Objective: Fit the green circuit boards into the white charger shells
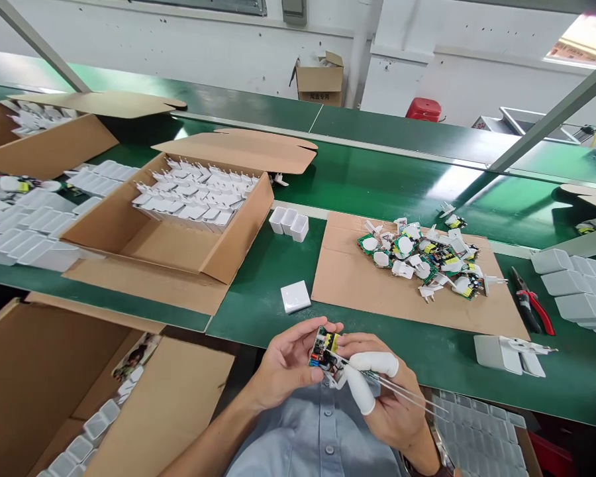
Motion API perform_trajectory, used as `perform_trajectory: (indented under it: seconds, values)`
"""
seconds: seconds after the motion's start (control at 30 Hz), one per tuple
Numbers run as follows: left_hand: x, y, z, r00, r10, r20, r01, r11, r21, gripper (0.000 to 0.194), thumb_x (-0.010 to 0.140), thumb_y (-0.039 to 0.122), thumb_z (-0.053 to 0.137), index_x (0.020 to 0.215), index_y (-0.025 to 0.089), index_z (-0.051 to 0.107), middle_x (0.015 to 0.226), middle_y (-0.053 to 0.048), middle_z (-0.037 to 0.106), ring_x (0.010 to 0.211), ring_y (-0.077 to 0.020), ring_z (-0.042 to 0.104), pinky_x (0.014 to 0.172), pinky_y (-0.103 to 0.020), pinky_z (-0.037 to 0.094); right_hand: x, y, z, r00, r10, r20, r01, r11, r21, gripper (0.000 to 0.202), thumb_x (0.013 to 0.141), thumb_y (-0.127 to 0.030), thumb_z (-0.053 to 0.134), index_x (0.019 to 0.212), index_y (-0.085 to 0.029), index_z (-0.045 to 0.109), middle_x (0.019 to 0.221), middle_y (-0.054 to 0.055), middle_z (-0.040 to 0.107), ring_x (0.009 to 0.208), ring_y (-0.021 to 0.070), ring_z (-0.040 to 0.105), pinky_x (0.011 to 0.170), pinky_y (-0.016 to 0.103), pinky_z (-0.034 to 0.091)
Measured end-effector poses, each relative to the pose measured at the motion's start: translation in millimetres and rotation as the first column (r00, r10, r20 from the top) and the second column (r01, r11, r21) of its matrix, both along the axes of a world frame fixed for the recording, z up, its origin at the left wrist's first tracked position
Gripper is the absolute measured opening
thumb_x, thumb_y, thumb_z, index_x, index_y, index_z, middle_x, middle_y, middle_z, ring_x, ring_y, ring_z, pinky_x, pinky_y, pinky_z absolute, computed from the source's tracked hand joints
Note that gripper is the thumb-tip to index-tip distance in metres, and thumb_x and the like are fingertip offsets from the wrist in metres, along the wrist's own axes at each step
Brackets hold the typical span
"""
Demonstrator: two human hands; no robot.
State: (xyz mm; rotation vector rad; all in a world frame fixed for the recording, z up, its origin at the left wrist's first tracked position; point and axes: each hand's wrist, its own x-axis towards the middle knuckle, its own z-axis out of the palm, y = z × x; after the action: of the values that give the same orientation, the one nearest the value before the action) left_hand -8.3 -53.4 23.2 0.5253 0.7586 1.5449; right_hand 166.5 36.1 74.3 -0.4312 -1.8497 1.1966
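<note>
One cardboard box (320, 79), at the far edge of my worktop (402, 172); dark front print, which I read: "尾盖专用".

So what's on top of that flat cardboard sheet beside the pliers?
The cardboard sheet holds piled circuit boards and white plug pieces; whatever lies under them is hidden.
</note>
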Motion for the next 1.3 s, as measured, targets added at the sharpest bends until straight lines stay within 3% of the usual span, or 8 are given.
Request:
perform_trajectory:
  seconds: [0.23, 0.47, 0.77, 0.97, 1.3]
  values:
    - [-1.4, -0.8, -3.2, 0.999, -0.026, -0.024, 0.026, 1.000, 0.002, 0.062, 0.077, 0.024, 0.100, 0.135, 0.032, 0.078, 0.142, -0.013, 0.075, 0.140, -0.0338, 0.066, 0.112, -0.043, 0.057, 3.4, 3.4, 2.9, 0.999, 0.005, 0.033, -0.006, 0.999, 0.041, 0.033, 0.095, -0.005, 0.066, 0.116, -0.030, 0.071, 0.102, 0.006, 0.084, 0.101, 0.0259, 0.081, 0.086, 0.044, 0.070]
    - [-1.7, 0.0, -2.2, 0.998, -0.021, -0.053, 0.023, 0.999, 0.046, 0.060, 0.079, 0.022, 0.098, 0.135, 0.034, 0.078, 0.139, -0.012, 0.075, 0.141, -0.0331, 0.065, 0.107, -0.038, 0.059, 6.6, 3.2, -1.8, 0.999, 0.035, 0.040, -0.037, 0.998, 0.058, 0.040, 0.094, -0.002, 0.066, 0.122, -0.031, 0.070, 0.106, 0.006, 0.084, 0.104, 0.0256, 0.080, 0.088, 0.045, 0.069]
    - [-4.4, -2.1, 1.4, 0.992, -0.014, -0.129, 0.020, 0.999, 0.046, 0.063, 0.076, 0.020, 0.099, 0.134, 0.033, 0.079, 0.138, -0.012, 0.074, 0.135, -0.0330, 0.068, 0.116, -0.046, 0.054, 15.8, 7.8, -3.4, 0.984, 0.128, 0.125, -0.142, 0.983, 0.119, 0.043, 0.094, -0.003, 0.063, 0.125, -0.031, 0.068, 0.117, 0.008, 0.083, 0.120, 0.0292, 0.077, 0.097, 0.051, 0.069]
    - [-7.9, -6.7, 4.0, 0.986, -0.003, -0.167, 0.019, 0.995, 0.093, 0.059, 0.081, 0.018, 0.096, 0.135, 0.032, 0.079, 0.138, -0.014, 0.074, 0.138, -0.0330, 0.066, 0.117, -0.046, 0.054, 13.3, 8.0, -3.7, 0.989, 0.146, 0.035, -0.147, 0.988, 0.045, 0.045, 0.093, 0.000, 0.061, 0.125, -0.030, 0.067, 0.115, 0.009, 0.083, 0.117, 0.0287, 0.079, 0.097, 0.051, 0.069]
    - [-14.6, -12.3, 0.5, 0.977, 0.010, -0.213, 0.030, 0.983, 0.184, 0.064, 0.082, 0.019, 0.095, 0.141, 0.030, 0.074, 0.141, -0.015, 0.072, 0.140, -0.0329, 0.065, 0.115, -0.045, 0.056, 4.4, 10.7, 1.2, 0.977, 0.206, 0.062, -0.212, 0.970, 0.116, 0.042, 0.091, 0.002, 0.059, 0.122, -0.025, 0.067, 0.113, 0.009, 0.083, 0.117, 0.0253, 0.077, 0.097, 0.043, 0.068]
